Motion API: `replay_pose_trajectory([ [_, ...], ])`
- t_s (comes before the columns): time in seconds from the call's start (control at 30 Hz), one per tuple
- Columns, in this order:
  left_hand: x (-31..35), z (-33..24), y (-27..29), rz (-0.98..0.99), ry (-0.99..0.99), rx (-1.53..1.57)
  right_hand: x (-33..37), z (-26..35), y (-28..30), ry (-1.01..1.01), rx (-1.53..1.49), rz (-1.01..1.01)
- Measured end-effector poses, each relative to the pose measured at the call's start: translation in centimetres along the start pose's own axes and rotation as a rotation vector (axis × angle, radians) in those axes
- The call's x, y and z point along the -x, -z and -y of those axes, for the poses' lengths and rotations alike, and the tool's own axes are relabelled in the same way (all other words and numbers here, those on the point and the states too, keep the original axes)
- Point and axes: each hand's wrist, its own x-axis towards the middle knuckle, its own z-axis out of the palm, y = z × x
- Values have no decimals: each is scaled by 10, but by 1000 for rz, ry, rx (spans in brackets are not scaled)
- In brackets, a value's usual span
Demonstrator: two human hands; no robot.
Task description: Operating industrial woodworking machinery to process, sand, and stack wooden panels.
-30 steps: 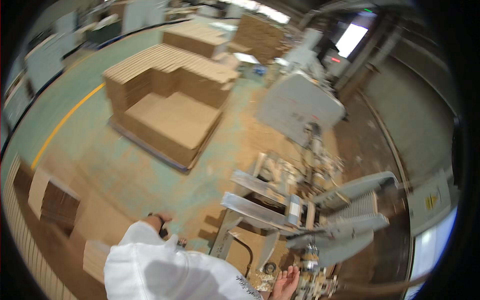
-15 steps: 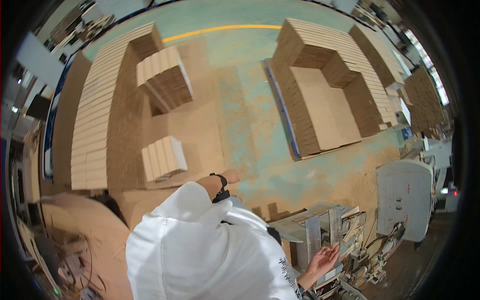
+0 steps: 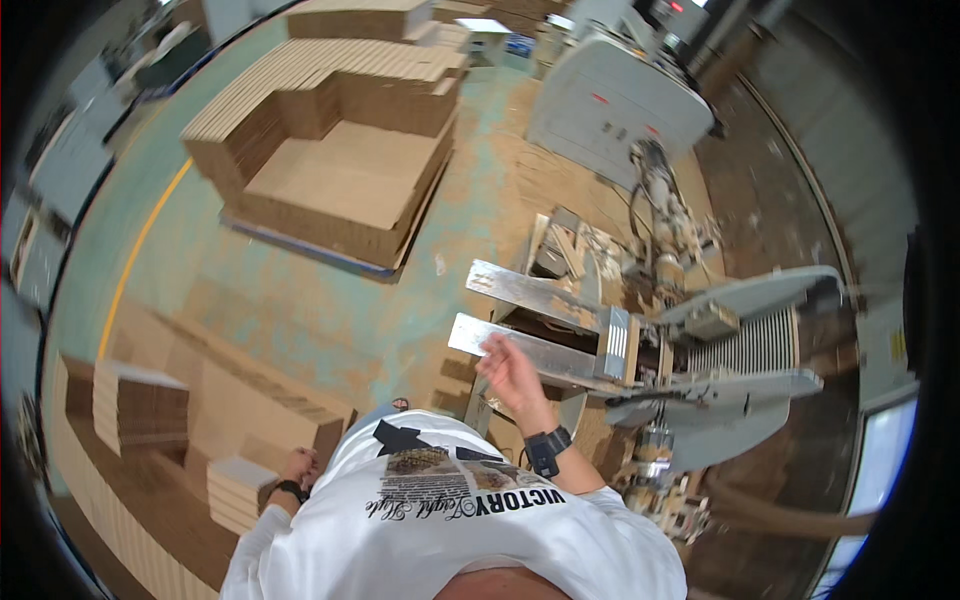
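Presently, right hand: open, fingers loosely bent, at the near metal bar; contact cannot be told.
Left hand: partly curled, beside the small board stack; grip cannot be told.
Near metal bar: flat, silvery, centre of frame.
Small board stack: pale, blocky, layered, lower left.
Panel pile: brown, stepped, ridged top, upper left.
Machine housing: grey, round-cornered, upper right.
Floor: green, tan-dusted; yellow line at left.
Room: workshop, grey wall at right.
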Motion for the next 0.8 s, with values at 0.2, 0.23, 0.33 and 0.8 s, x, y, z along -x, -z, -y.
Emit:
replay_pose_trajectory([
  [0.2,-33,-82,2,111,-16,-338,15,-19,36,-80,-33,-44],
  [0.23,-40,-97,1,114,-43,-382,16,-16,42,-35,-85,-68],
  [0.33,-77,-147,-14,165,-44,-493,19,-4,52,113,-242,-124],
  [0.8,-320,-456,-30,407,-558,-615,-207,0,-88,317,-553,-162],
])
